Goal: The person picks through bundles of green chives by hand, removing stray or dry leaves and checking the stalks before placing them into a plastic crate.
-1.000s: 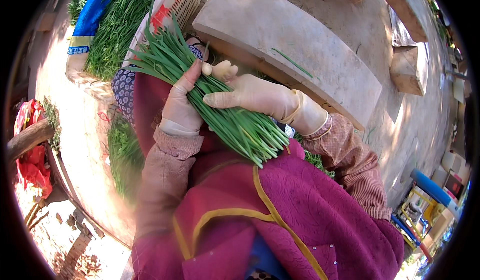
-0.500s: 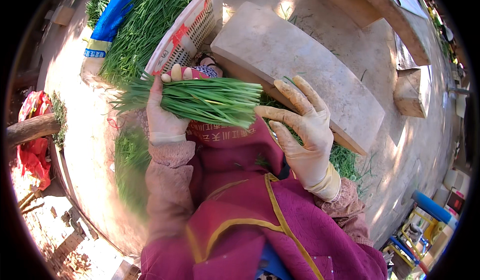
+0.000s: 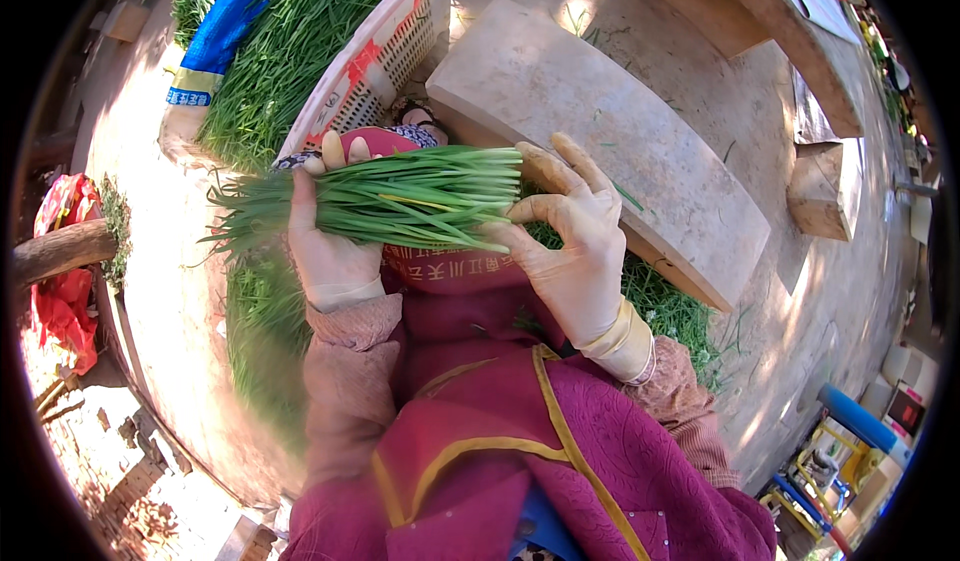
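My left hand (image 3: 335,251), in a pale glove, is wrapped round a bunch of green chives (image 3: 420,196) held level above my lap. The leafy tips spread left past the thumb, and the pale cut ends point right. At those ends is my gloved right hand (image 3: 575,236), its fingers stained brown. Its thumb and index finger are pinched together on the lower stem ends, while the other fingers bend beside the upper ends. A yellow blade shows among the green ones. Under the bunch lies my maroon apron (image 3: 470,401) with yellow trim.
A stone slab bench (image 3: 600,131) stands ahead to the right. At the upper left are a large heap of chives (image 3: 300,51), a blue sack (image 3: 225,36) and a white-and-red plastic basket (image 3: 375,56). Cut greens (image 3: 665,311) lie beside my right forearm. A wooden post (image 3: 65,256) juts in at left.
My right hand has moved left to the bunch, and its spread fingers have closed into a pinch at the stem ends. The left hand keeps its hold, with the bunch shifted slightly left.
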A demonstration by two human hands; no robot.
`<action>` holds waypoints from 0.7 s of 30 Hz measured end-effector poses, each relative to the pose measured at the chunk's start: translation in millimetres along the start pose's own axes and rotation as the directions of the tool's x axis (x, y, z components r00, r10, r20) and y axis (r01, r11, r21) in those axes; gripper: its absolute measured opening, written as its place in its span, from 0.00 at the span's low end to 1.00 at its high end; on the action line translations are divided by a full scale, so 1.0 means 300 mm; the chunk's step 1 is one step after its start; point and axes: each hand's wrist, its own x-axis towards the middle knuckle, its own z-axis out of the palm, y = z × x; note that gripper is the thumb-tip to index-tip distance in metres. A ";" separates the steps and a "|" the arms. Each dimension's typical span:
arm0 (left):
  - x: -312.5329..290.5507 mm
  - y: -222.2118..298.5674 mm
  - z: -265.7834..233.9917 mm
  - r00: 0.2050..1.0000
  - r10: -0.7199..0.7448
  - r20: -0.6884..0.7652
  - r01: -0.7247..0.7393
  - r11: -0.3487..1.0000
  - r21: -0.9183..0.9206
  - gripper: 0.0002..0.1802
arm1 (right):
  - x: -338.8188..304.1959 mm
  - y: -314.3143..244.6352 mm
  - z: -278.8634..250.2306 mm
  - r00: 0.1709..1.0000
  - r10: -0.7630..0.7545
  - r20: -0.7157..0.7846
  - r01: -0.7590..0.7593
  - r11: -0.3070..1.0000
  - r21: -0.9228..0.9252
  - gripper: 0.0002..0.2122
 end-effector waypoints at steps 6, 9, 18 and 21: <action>-0.024 -0.028 -0.020 0.994 0.089 0.058 -0.089 0.996 0.001 0.15 | -0.010 0.002 0.027 0.995 0.082 -0.055 -0.074 0.987 0.142 0.07; -0.044 -0.064 -0.028 0.989 0.139 -0.054 -0.139 0.990 -0.008 0.17 | -0.013 -0.011 0.036 0.986 0.126 -0.109 -0.111 0.985 0.133 0.07; -0.064 -0.076 -0.056 0.979 0.204 -0.026 -0.203 0.979 0.038 0.14 | -0.046 0.008 0.037 0.889 0.416 0.190 -0.451 0.728 0.517 0.05; -0.080 -0.083 -0.029 0.973 0.213 -0.086 -0.207 0.975 0.075 0.13 | -0.049 0.029 0.048 0.983 0.184 -0.002 -0.180 0.964 0.195 0.04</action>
